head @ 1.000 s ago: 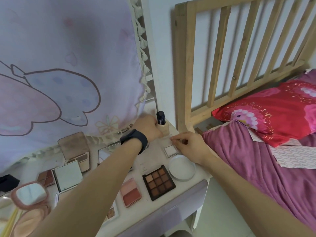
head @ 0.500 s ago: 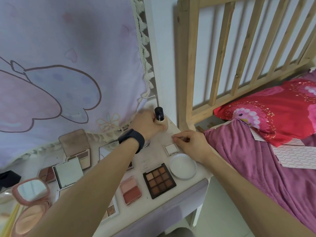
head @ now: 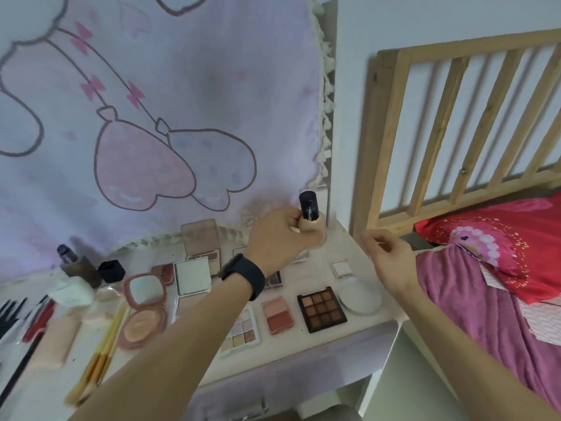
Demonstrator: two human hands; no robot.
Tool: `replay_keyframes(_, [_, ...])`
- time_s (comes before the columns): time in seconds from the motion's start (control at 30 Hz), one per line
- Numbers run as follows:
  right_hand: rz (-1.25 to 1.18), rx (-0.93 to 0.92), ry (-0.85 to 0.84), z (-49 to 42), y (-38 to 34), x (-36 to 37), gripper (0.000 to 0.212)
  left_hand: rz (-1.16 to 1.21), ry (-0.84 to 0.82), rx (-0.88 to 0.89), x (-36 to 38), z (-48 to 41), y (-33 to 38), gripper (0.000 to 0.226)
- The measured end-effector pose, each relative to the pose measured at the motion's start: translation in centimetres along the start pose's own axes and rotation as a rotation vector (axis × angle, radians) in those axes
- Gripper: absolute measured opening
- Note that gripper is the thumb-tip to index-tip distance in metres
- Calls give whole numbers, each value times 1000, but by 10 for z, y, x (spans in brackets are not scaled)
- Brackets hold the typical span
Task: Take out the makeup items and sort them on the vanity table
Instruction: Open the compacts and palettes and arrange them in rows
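Beige foundation bottle (head: 310,213): black cap. Square black eyeshadow palette (head: 321,305): nine brown pans. Rectangular blush compact (head: 277,314), at its 9 o'clock: pale pink above coral. Lilac hanging cloth (head: 212,71): pink and blue balloon motifs. Red pillow (head: 510,235), 3 o'clock: pink floral print.

The pale vanity table (head: 306,344), lower centre, carries a brown eyeshadow palette (head: 321,309), blush compact (head: 277,315), round white dish (head: 359,299), pink mirror compact (head: 144,308) and yellow brushes (head: 100,354).

Both forearms (head: 170,344) bare; a wide black wristband (head: 243,276) encircles the wrist directly behind the left hand (head: 277,238)
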State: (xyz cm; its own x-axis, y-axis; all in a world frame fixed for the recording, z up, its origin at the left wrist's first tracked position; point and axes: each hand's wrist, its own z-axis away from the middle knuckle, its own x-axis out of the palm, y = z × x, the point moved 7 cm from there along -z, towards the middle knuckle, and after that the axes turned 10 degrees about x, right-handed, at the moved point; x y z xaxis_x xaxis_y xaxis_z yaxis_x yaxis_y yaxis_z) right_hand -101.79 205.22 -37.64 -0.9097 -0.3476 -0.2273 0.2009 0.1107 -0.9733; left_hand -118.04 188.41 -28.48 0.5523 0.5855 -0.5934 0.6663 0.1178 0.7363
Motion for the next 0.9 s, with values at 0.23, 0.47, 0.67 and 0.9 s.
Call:
replay_keyframes(0.23, [-184,-130,-259,94,-88,37,12,176,81,-45,-47,87,-14,17])
replay_keyframes(0.47, [255,-333,-399,169,-142,94,19,-28,135,-75,-84,159,-34,26])
replay_keyframes(0.67, [467,-411,-523,199,-155,134,31,-273,210,-45,-115,203,-49,33])
replay_keyframes(0.9, [683,-538,-697,225,-164,177,27,-247,135,-43,-135,234,-63,29])
